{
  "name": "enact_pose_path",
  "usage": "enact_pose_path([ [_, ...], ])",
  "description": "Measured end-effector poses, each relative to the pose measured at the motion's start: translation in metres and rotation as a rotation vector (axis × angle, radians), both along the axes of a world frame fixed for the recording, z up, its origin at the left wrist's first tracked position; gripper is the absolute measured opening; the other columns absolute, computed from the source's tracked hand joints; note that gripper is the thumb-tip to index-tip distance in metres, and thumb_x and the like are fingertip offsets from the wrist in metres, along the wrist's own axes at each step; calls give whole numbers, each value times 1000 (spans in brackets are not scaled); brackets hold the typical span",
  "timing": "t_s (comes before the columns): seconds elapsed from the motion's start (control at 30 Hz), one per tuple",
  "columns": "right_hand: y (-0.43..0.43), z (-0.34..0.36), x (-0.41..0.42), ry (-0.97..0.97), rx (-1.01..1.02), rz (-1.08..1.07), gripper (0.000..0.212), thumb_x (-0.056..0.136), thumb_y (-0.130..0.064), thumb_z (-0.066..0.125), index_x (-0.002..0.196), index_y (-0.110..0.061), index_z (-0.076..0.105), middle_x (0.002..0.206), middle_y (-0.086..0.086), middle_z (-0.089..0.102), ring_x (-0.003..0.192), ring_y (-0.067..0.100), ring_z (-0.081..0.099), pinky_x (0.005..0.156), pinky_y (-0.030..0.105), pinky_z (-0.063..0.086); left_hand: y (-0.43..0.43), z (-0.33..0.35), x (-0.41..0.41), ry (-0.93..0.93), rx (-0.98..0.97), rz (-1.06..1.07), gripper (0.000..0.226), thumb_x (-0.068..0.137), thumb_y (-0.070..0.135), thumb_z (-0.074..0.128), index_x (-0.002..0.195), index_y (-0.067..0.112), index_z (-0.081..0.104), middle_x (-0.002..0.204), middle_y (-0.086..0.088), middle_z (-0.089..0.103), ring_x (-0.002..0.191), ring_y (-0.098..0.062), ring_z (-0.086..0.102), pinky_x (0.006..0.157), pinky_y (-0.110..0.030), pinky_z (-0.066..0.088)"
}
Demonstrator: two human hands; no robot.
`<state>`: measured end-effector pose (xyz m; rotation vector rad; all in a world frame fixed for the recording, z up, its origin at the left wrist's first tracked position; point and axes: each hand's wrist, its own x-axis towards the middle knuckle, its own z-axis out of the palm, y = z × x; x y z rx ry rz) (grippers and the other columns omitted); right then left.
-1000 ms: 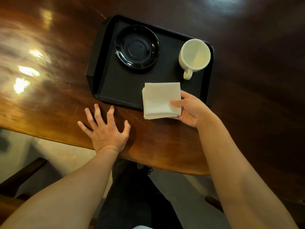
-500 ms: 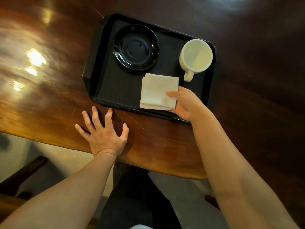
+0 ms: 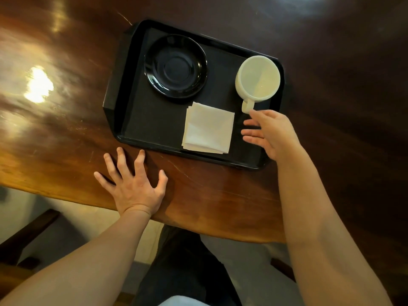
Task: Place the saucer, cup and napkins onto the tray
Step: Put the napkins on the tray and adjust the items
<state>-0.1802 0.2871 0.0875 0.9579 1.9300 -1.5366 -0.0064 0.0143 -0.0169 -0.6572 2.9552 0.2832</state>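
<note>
A black tray [image 3: 134, 120] lies on the wooden table. On its far left sits a glossy black saucer [image 3: 175, 66]. A white cup [image 3: 258, 77] stands at the far right, handle toward me. A stack of white napkins [image 3: 208, 129] lies flat near the tray's front edge. My right hand [image 3: 268, 132] hovers open over the tray's front right corner, just right of the napkins and below the cup handle, holding nothing. My left hand [image 3: 132, 186] rests flat with spread fingers on the table in front of the tray.
The glossy brown table [image 3: 55, 129] has its front edge close to my body, with bright light reflections at the left. My dark trouser legs [image 3: 187, 268] and the floor show below the edge. A dark wooden chair part [image 3: 24, 237] is at lower left.
My right hand carried the napkins from the tray's front edge onto the tray, let them go and drew back to the right, open. The left hand stayed put.
</note>
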Motion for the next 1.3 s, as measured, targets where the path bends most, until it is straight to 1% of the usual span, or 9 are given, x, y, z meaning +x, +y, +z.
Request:
enact_pose_path([
  [0.13, -16, -6, -13, -46, -167, -178, 26, 96, -34, 64, 115, -16, 60, 110, 10, 67, 92, 24, 69, 67, 33, 59, 1, 0, 1, -5, 1, -7, 73, 85, 68, 43, 146, 27, 42, 166, -16, 24, 156, -43, 13, 121, -70, 3],
  [0.27, -25, -11, -14, -46, -258, -297, 24, 100, -32, 59, 105, -10, 68, 98, 10, 67, 78, 17, 63, 60, 26, 54, -1, 0, 2, -16, 5, -14, 74, 85, 66, 45, 146, 25, 42, 166, -17, 22, 156, -43, 11, 121, -70, 1],
  [0.4, -25, -10, -19, -33, -270, -366, 24, 99, -30, 59, 105, -9, 68, 98, 10, 69, 77, 15, 64, 66, 27, 56, -1, 0, 1, -18, 2, -19, 74, 85, 65, 46, 146, 23, 43, 166, -18, 22, 156, -43, 11, 121, -70, 1],
  [0.57, -20, -7, -36, -29, -257, -409, 26, 100, -30, 58, 112, -10, 67, 107, 10, 69, 88, 18, 65, 71, 29, 56, -1, 1, 2, -19, 12, -20, 76, 84, 64, 44, 147, 22, 43, 166, -18, 21, 157, -43, 8, 121, -68, -2],
  [0.77, -11, -5, -49, -29, -219, -440, 21, 101, -28, 57, 110, -12, 67, 110, 11, 70, 98, 22, 68, 73, 32, 57, -3, -1, 3, -36, 10, -29, 78, 84, 66, 41, 149, 22, 42, 167, -17, 19, 158, -42, 6, 122, -65, -7],
  [0.87, -8, -5, -47, -33, -236, -445, 23, 100, -29, 57, 114, -12, 65, 114, 11, 69, 102, 24, 67, 76, 33, 57, -2, 0, 2, -32, 17, -31, 79, 83, 65, 41, 149, 22, 42, 167, -17, 18, 158, -42, 4, 122, -65, -7],
  [1.03, -7, -6, -45, -27, -216, -502, 23, 99, -31, 60, 113, -14, 67, 110, 9, 71, 100, 24, 68, 74, 32, 57, -3, 2, 1, -46, 33, -29, 79, 82, 64, 42, 148, 21, 43, 167, -18, 18, 158, -43, 5, 121, -67, -6],
  [1.2, -15, -10, -46, 20, -250, -555, 24, 99, -32, 60, 114, -15, 67, 111, 8, 71, 100, 24, 68, 77, 33, 57, -1, 6, 0, -54, 42, -26, 79, 82, 64, 40, 148, 21, 42, 166, -19, 20, 157, -44, 7, 121, -68, -4],
  [1.3, -20, -7, -44, 32, -251, -578, 36, 98, -34, 60, 129, -15, 61, 115, 10, 70, 98, 26, 69, 77, 35, 58, -2, 6, 0, -68, 42, -21, 79, 83, 64, 41, 149, 21, 41, 166, -19, 19, 157, -44, 6, 121, -69, -3],
])
